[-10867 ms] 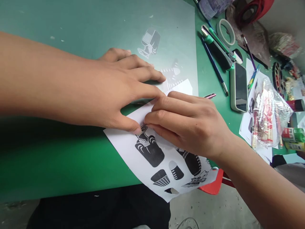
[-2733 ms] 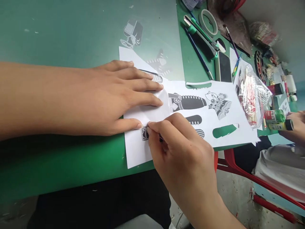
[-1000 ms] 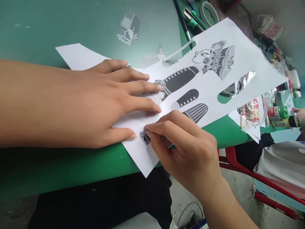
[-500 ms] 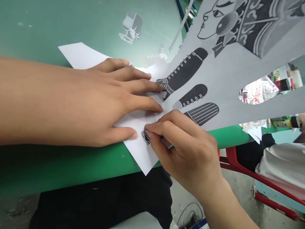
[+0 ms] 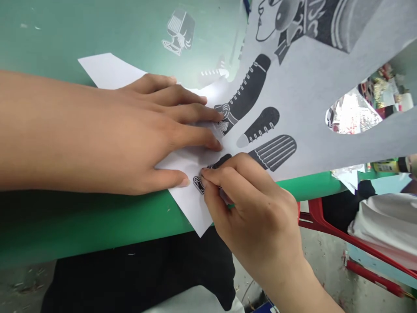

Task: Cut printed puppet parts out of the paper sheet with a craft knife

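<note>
My left hand lies flat, fingers spread, pressing down white paper at the table's edge. Its fingertips reach the dark boot-like drawing on a large printed paper cutout. This cutout rises and curves up on the right, with a face, a patterned collar and several dark limb shapes on it. Thumb and forefinger of my right hand are closed in a pinch beside a small black-and-white foot-like drawing. They seem to grip the cutout's narrow printed end; the exact pinch point is covered by the fingers.
The green table has a rounded front edge, with my dark clothing below it. A grey-and-white printed shape lies farther back. At right are a red chair frame, bottles and shiny foil seen through a gap.
The raised part of the cutout has shifted left and up in view. More of a dark printed limb shows beside my right fingertips. Both hands stay nearly in place.
</note>
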`<action>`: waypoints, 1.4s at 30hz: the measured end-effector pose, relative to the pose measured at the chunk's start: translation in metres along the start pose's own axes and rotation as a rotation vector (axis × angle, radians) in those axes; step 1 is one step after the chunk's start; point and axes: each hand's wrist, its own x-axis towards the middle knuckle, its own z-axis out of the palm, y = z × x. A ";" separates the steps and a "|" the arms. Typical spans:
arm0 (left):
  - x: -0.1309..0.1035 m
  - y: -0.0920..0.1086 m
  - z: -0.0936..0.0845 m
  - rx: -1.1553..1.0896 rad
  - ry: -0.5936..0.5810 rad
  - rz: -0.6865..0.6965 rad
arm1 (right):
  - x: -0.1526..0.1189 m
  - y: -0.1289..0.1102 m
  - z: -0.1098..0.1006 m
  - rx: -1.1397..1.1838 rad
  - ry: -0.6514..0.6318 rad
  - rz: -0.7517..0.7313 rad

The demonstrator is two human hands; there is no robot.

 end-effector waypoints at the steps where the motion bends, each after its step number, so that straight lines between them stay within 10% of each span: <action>1: 0.000 0.000 0.000 -0.002 -0.005 -0.005 | -0.001 -0.001 0.000 -0.005 0.007 0.002; 42: 0.003 -0.006 0.003 -0.061 0.006 -0.008 | 0.001 0.013 -0.010 -0.024 -0.097 -0.099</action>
